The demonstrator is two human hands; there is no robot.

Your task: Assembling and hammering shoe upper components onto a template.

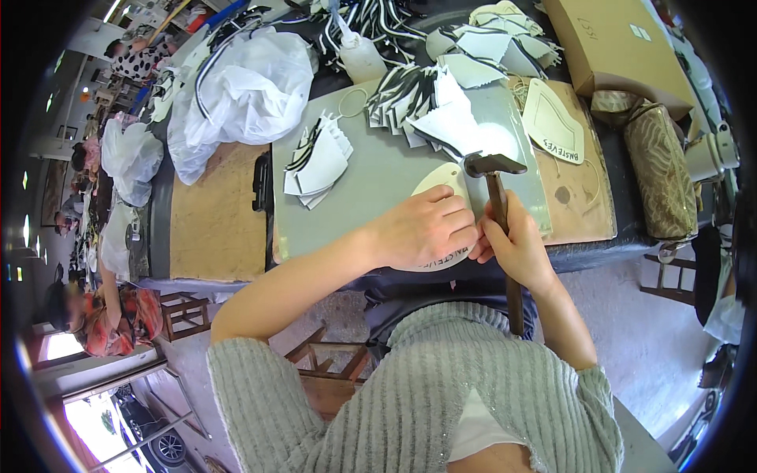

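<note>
A cream, curved template (434,183) with dark lettering lies near the table's front edge. Across it rests my left hand (430,229), fingers curled and closed at the template's right edge. My right hand (511,240) has the hammer (494,185) in its grip, with the metal head pointing away from me and the wooden handle running back toward my body. Its thumb and fingertips meet my left fingertips beside the template; anything small pinched there is hidden. Just beyond the hammer head, black-and-white cut pieces (445,118) lie fanned out on the grey-green mat (363,197).
A smaller stack of white pieces (319,162) lies left on the mat. Another cream template (552,122) rests on the right board (583,213). Farther off are a white bottle (359,59), plastic bags (252,87), a cardboard box (619,47) and a patterned pouch (658,169).
</note>
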